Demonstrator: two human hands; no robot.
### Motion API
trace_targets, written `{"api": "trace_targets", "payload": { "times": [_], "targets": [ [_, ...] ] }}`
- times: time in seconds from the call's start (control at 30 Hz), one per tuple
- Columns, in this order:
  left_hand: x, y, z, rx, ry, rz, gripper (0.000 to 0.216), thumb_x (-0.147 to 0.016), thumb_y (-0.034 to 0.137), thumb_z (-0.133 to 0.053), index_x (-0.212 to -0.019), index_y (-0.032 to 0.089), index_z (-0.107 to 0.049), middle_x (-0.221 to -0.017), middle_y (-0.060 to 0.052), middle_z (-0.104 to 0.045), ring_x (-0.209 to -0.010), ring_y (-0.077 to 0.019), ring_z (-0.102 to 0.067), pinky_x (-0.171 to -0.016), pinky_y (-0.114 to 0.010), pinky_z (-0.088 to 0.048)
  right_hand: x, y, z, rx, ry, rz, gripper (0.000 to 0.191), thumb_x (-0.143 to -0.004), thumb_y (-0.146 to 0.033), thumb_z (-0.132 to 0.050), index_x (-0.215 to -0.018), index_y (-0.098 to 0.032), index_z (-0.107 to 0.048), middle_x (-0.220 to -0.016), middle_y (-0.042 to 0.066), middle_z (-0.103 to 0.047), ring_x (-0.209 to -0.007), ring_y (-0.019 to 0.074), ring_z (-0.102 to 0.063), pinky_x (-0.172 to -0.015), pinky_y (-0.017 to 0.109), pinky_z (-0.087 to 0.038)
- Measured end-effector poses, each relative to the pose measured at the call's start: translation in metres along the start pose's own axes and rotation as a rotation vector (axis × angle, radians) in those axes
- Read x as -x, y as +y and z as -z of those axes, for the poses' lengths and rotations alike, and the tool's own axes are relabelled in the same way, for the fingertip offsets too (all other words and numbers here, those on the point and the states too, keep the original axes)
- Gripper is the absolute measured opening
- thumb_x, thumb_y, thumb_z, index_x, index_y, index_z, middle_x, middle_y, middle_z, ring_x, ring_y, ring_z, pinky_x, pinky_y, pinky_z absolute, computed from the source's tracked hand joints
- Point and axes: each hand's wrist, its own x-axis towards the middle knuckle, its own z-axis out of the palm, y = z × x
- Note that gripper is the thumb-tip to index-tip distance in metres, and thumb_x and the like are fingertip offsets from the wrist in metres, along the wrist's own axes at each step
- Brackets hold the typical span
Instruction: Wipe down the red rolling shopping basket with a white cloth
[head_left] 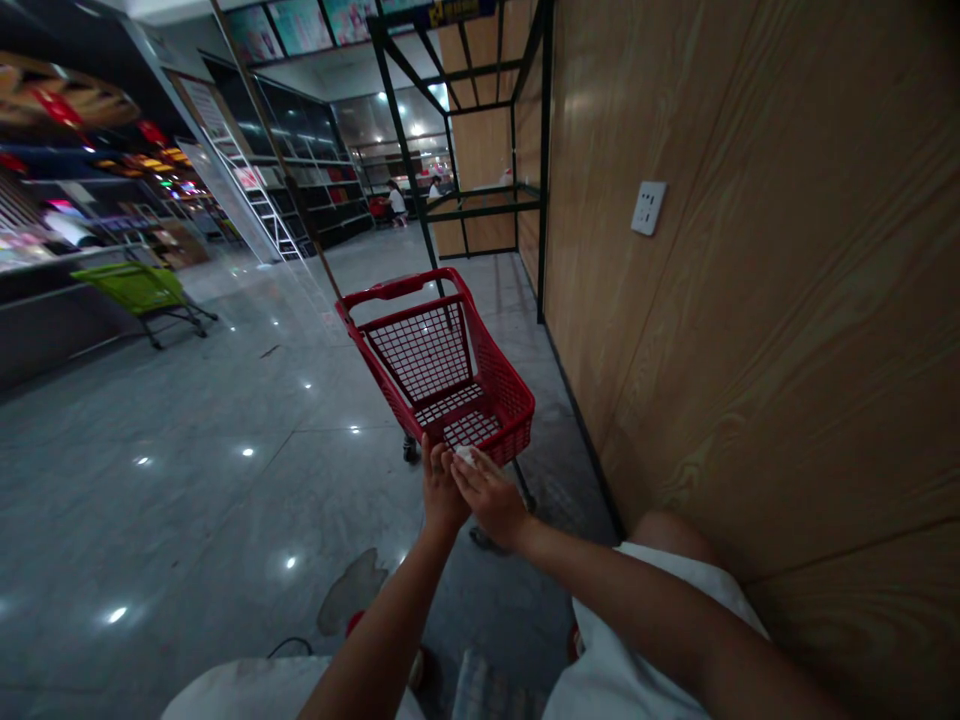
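My left hand (441, 490) and my right hand (489, 497) meet in front of me, fingers pressed together around a small white wad (464, 455), perhaps a tissue or cloth. Both hands hover just at the near end of a small red plastic shopping cart (442, 370) that stands on the grey tiled floor. The cart's basket looks empty and its handle faces away from me. My knees in white shorts show at the bottom of the view.
A wood-panel wall (750, 300) with a white socket (648, 207) runs close on my right. A black metal shelf frame (480, 200) stands behind the cart. A green cart (139, 288) sits far left, a ladder (259, 205) and store shelves beyond. People are far back.
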Motion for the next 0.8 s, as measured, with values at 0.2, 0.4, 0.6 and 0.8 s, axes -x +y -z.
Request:
{"api": "trace_targets", "payload": {
  "times": [0.2,0.4,0.6,0.8],
  "targets": [
    [0.002,0.0,0.008,0.041,-0.044,0.162,0.047,-0.067,0.009,-0.056,-0.112,0.015,-0.046,-0.115,-0.015,-0.045,-0.142,-0.0366,-0.015,-0.109,-0.057,-0.038,-0.011,0.038,0.02,0.009,-0.113,-0.18,0.055,-0.089,-0.004,-0.039,-0.14,-0.025,-0.045,-0.143,0.003,-0.048,-0.134,0.0233,-0.039,-0.091,0.034,-0.054],
    [0.003,0.006,0.005,0.075,-0.041,0.207,0.051,-0.064,0.008,-0.056,-0.112,0.015,-0.042,-0.118,-0.015,-0.043,-0.144,-0.0376,-0.008,-0.11,-0.058,-0.036,-0.018,0.103,0.046,0.122,-0.117,-0.576,0.057,-0.087,-0.002,-0.038,-0.14,-0.023,-0.045,-0.147,0.006,-0.042,-0.139,0.029,-0.03,-0.089,0.04,-0.055],
    [0.002,0.015,0.0,0.044,0.005,0.209,0.052,-0.066,0.009,-0.056,-0.116,0.013,-0.042,-0.118,-0.016,-0.043,-0.143,-0.0384,-0.009,-0.109,-0.06,-0.035,-0.008,0.061,0.023,0.03,-0.013,-0.333,0.051,-0.088,-0.005,-0.043,-0.136,-0.02,-0.05,-0.14,0.009,-0.05,-0.136,0.025,-0.035,-0.102,0.039,-0.046],
    [0.005,0.01,0.005,0.016,0.004,0.078,0.045,-0.072,0.011,-0.054,-0.116,0.018,-0.044,-0.1,-0.008,-0.047,-0.136,-0.0327,-0.028,-0.114,-0.063,-0.026,-0.006,0.012,0.01,-0.065,0.009,-0.054,0.042,-0.091,-0.012,-0.047,-0.132,-0.019,-0.054,-0.14,0.006,-0.051,-0.134,0.0232,-0.038,-0.107,0.039,-0.042]
  ]
}}
